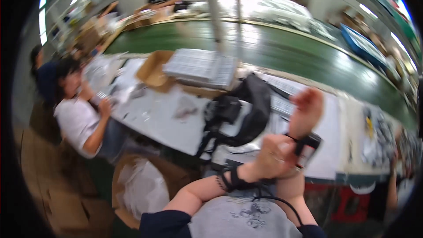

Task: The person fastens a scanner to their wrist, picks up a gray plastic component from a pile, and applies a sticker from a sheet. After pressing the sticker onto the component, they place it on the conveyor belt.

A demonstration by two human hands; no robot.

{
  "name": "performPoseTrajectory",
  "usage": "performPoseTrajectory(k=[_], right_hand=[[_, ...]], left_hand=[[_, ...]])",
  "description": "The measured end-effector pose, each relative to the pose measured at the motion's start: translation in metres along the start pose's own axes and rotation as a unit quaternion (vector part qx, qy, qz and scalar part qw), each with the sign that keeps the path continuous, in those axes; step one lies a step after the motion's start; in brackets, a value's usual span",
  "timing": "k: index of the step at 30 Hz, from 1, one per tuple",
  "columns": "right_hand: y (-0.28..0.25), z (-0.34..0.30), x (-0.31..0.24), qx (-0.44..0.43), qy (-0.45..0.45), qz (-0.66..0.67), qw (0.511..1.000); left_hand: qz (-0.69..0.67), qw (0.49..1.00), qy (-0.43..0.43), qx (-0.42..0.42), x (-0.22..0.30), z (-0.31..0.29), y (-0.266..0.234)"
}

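My left hand (274,158) reaches across to my right wrist, its fingers closed at the strap of a black wrist device (309,146). The device is worn on that wrist and has a pale, red-marked face. My right hand (307,109) is raised above the table, blurred by motion, and its finger pose is unclear. A dark band (238,180) with a cable circles my left wrist. Left of my hands, a black backpack-like bag (255,105) with straps lies on the white table (165,121).
An open cardboard box (152,71) and stacked pale trays (194,64) stand behind the bag. A green conveyor (273,42) runs along the far side. A co-worker (79,114) sits at left. A carton (121,194) with white sheets stands below. Bagged parts (379,139) lie at right.
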State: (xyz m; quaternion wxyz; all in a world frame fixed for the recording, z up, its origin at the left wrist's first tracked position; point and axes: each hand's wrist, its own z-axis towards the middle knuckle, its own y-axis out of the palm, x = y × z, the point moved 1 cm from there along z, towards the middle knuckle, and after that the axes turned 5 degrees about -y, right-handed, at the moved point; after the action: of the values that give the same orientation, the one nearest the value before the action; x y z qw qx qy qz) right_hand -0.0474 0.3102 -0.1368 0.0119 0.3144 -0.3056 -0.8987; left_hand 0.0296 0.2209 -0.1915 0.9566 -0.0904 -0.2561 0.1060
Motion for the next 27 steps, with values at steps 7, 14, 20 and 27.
performPoseTrajectory(k=[7, 14, 20, 27], right_hand=[[-0.003, 0.003, -0.006, -0.047, 0.006, -0.017, 0.999], [-0.004, 0.002, -0.007, -0.088, 0.003, -0.091, 0.992], [-0.004, 0.003, -0.007, -0.095, 0.011, -0.149, 0.984], [0.002, 0.0, -0.007, 0.009, 0.123, 0.123, 0.985]], left_hand=[[-0.053, 0.995, -0.074, -0.04, 0.007, 0.022, 0.007], [0.032, 0.996, -0.02, -0.078, 0.011, 0.037, -0.001], [-0.066, 0.995, -0.002, -0.079, -0.004, 0.023, -0.001], [-0.144, 0.986, 0.026, -0.085, -0.012, 0.009, -0.003]])
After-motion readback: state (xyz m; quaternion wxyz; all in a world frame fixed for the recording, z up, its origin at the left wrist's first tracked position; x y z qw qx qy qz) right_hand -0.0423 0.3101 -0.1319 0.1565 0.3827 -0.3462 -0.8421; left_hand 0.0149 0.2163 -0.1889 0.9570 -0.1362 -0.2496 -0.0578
